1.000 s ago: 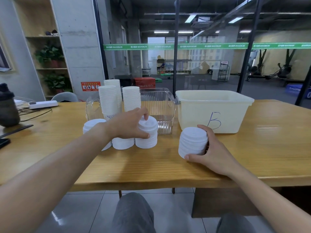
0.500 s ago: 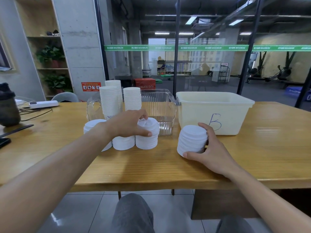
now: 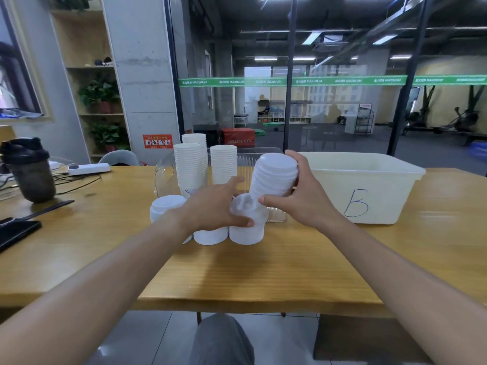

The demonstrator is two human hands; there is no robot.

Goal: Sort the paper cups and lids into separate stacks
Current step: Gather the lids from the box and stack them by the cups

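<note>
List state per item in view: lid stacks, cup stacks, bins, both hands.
held lid stack: lifted, tilted, off the table
right hand: grips held lid stack
left hand: holds table lid stack
table lid stack: upright on the table
cup stacks: upright, nested, untouched
clear bin: open-topped, contents unclear
white bin: open-topped, marked B, inside hidden

The left hand (image 3: 210,206) hides most of the middle lid stack (image 3: 210,236).
</note>
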